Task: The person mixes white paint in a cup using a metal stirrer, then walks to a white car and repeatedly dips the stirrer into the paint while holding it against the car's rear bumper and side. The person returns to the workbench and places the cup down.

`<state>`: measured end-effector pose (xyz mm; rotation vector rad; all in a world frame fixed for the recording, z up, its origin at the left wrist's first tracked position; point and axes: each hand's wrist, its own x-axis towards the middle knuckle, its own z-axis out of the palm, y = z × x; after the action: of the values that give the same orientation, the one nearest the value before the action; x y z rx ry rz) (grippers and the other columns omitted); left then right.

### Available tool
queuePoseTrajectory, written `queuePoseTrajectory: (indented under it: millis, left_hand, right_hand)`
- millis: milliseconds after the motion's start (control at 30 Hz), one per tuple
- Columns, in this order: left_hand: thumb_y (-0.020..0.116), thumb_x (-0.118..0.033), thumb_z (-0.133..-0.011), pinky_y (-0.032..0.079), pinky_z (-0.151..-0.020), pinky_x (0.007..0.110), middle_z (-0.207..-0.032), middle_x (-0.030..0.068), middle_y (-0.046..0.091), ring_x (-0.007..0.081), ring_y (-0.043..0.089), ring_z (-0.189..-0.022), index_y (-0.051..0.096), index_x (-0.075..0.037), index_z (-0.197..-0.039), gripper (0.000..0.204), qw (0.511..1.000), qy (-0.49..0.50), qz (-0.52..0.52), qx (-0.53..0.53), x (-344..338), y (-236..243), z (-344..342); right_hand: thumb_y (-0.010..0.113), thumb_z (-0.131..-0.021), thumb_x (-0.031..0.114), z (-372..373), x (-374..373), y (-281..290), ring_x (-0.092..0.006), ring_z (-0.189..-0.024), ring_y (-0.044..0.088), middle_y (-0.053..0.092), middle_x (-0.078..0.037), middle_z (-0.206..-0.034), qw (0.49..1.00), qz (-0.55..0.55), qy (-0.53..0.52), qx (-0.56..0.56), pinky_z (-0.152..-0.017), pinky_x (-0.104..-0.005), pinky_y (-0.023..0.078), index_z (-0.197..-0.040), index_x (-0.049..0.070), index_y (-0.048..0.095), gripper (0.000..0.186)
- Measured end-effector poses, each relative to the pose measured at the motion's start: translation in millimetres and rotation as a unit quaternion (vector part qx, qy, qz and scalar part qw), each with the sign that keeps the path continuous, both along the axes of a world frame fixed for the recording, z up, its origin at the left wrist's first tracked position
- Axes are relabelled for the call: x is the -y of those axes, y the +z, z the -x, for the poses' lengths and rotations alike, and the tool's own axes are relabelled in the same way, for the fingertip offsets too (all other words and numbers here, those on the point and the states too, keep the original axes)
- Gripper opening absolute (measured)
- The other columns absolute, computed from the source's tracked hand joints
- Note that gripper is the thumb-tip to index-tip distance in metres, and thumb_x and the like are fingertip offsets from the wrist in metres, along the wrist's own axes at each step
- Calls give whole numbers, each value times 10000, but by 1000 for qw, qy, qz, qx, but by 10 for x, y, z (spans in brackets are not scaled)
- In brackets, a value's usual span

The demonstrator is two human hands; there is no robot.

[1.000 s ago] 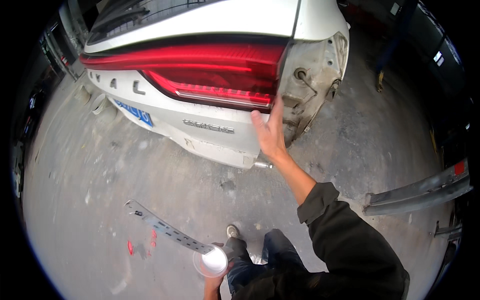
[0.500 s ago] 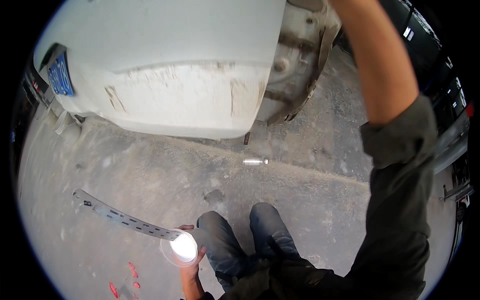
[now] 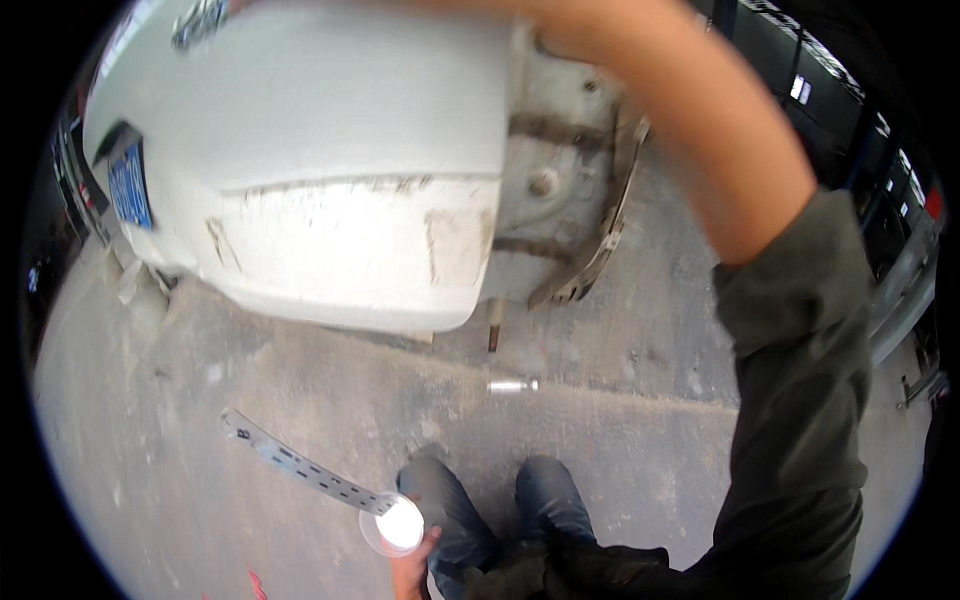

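Observation:
Low in front of my knees, my left hand (image 3: 418, 562) grips a clear plastic cup (image 3: 369, 533) with bright white contents. A long, flat metal strip (image 3: 305, 468) with several slots stands tilted in the cup and leans out to the left. My right arm (image 3: 700, 140) reaches up and across the white car body (image 3: 340, 110). Along the top edge the right hand is smeared and mostly cut off, so its fingers and anything in them are hidden. Near its end lies a small, shiny, patterned patch (image 3: 200, 24) that I cannot identify.
Scuffs mark the car's lower white panel (image 3: 360, 250). To its right is an exposed, dirty inner section (image 3: 545, 185). A clear bottle (image 3: 512, 386) lies on the concrete floor (image 3: 620, 440). A pale bucket (image 3: 145, 292) stands at the left, and red scraps (image 3: 257, 585) lie at the lower left.
My right arm has swung left across the top of the car. In the view, the car and bottle sit lower, and the cup with the strip has shifted right and down.

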<state>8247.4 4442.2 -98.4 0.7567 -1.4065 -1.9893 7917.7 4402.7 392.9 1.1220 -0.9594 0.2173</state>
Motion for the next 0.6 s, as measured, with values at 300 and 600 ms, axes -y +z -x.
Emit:
queuePoseTrajectory:
  millis: [300, 600]
  left_hand:
    - [830, -38, -647, 461, -963, 367, -1173, 66, 593, 207, 577, -1093, 487, -49, -1296, 734, 994, -96, 50, -27, 248, -121, 156]
    - [825, -31, -661, 438, -1009, 376, -1235, 81, 585, 213, 563, -1149, 463, -48, -1349, 777, 991, -113, 70, -16, 268, -69, 103]
  right_hand:
    - [361, -938, 700, -369, -454, 544, -267, -1492, 222, 368, -89, -1554, 994, -4, -101, -52, -1226, -500, 106, -1500, 155, 401, 783]
    - [320, -960, 683, -572, -186, -491, -294, -1517, 129, 284, -113, -1597, 971, -170, -157, -62, -1232, -516, 76, -1534, 184, 324, 760]
